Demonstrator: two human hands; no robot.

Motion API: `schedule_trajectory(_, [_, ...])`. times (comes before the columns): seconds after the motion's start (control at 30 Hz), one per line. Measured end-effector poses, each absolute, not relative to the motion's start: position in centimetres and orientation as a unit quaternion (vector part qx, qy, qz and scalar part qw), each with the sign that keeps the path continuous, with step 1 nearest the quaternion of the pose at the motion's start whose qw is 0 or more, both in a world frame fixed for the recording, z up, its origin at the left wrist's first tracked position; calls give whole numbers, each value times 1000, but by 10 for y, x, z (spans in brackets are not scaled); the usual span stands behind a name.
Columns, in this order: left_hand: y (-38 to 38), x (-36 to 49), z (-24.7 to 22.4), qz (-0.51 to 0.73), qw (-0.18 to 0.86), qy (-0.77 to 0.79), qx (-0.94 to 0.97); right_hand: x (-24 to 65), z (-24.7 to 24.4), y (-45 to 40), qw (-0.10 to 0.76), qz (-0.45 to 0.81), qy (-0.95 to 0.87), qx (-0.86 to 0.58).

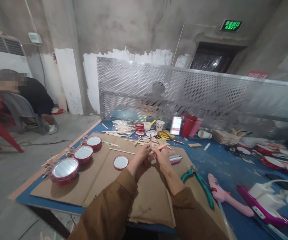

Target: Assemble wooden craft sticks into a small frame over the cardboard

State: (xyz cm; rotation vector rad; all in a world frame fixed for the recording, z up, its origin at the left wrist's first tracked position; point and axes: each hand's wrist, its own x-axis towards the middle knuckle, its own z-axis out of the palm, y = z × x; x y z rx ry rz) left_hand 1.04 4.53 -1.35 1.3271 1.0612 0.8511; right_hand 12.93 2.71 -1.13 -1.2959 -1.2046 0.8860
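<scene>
Both of my hands meet over the middle of the brown cardboard sheet (91,186). My left hand (143,155) is closed around a thin wooden stick (150,140), whose end points up and away from me. At the same spot my right hand (162,156) is pinched, its fingertips touching the stick close to the left fingers. What lies between the fingertips is partly hidden. Left of my hands a small round red-rimmed disc with a white top (121,162) lies flat. Beyond them is a loose pile of wooden sticks (156,142).
Three red-sided drum-like pieces (65,168) line the left, with sticks at their edge. To the right lie green-handled pliers (204,186), a pink glue gun (227,196) and a purple power strip (261,206). Cups, a phone and a red bottle (189,125) stand before the mesh screen (134,86).
</scene>
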Motion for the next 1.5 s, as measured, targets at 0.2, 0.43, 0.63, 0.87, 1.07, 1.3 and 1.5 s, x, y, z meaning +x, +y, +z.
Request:
schedule_trajectory(0.2, [44,29,-19,392,600,445,538,137,-13,34,591,405,-468,-517])
schedule_trajectory(0.43, [37,36,-15,394,642,449,480,144,-2,26,586,404,-479,-513])
schedule_trajectory(0.63, [33,43,-19,404,667,412,471,151,5,22,559,398,-523,-506])
schedule_trajectory(0.87, [38,29,-29,469,611,377,515,148,8,14,477,339,-604,-541])
schedule_trajectory(1.07, [49,32,-26,466,603,381,523,139,6,14,479,252,-602,-588])
schedule_trajectory(1.3, [41,40,-23,428,626,428,492,141,5,20,532,257,-550,-590])
schedule_trajectory(1.5, [38,48,-25,429,658,399,473,142,1,26,555,301,-509,-585])
